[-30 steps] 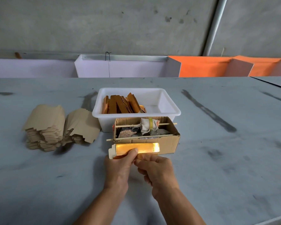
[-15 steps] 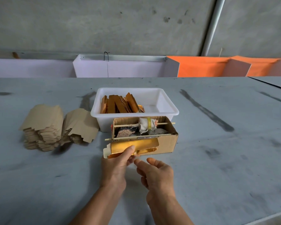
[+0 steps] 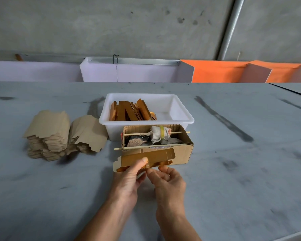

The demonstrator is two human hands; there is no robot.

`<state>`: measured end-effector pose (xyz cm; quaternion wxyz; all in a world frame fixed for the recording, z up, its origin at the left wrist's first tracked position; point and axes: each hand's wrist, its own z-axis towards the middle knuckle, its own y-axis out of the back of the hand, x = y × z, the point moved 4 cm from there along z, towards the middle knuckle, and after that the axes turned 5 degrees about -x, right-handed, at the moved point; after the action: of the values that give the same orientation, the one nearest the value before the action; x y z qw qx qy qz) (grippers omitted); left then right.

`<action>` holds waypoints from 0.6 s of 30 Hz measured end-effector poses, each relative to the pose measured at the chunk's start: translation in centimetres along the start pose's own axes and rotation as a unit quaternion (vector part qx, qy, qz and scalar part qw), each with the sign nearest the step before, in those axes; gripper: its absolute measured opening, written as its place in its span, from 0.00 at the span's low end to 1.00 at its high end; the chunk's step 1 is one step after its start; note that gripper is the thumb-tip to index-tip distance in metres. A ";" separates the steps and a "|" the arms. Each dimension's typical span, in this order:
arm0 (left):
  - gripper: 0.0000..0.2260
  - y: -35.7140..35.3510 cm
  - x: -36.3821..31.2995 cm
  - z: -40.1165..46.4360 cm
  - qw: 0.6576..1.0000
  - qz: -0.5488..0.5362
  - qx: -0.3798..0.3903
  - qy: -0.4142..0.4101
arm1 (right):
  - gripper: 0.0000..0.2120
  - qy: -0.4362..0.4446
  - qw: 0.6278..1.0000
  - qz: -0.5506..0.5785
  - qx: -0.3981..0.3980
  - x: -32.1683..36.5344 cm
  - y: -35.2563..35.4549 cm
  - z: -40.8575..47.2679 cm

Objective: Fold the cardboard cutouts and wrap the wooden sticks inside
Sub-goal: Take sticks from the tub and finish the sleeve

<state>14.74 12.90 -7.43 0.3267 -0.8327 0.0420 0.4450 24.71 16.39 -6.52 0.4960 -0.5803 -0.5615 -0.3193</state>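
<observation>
Gold-faced cardboard cutout is pinched by left hand and right hand, mid-fold; closing the long flap is probably called for next.

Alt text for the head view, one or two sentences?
Both hands, left and right, hold a gold cutout in front of a cardboard box; behind sits a white tub of wrapped pieces, with flat cutouts stacked left.

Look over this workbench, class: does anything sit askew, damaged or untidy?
Yes. The two stacks of brown cardboard cutouts on the left are uneven, with the right stack's top sheets sliding off at a tilt. The small cardboard box has ragged, torn edges. In the white tub, the folded gold sleeves lean at mixed angles.
</observation>
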 end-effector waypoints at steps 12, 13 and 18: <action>0.08 -0.1 0.2 -0.5 1.000 -0.009 0.002 0.006 | 0.09 0.120 0.993 0.008 0.003 0.2 0.4 0.3; 0.07 -0.1 0.2 -0.5 1.000 -0.010 0.001 0.008 | 0.09 0.117 0.993 0.026 0.011 0.3 0.4 0.1; 0.08 -0.2 0.3 -0.5 1.000 0.004 -0.002 -0.006 | 0.07 0.083 0.993 0.074 0.033 0.7 0.4 -0.3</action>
<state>15.32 12.81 -7.39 0.3234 -0.8307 0.0426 0.4512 25.31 16.40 -5.88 0.5821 -0.5752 -0.4838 -0.3101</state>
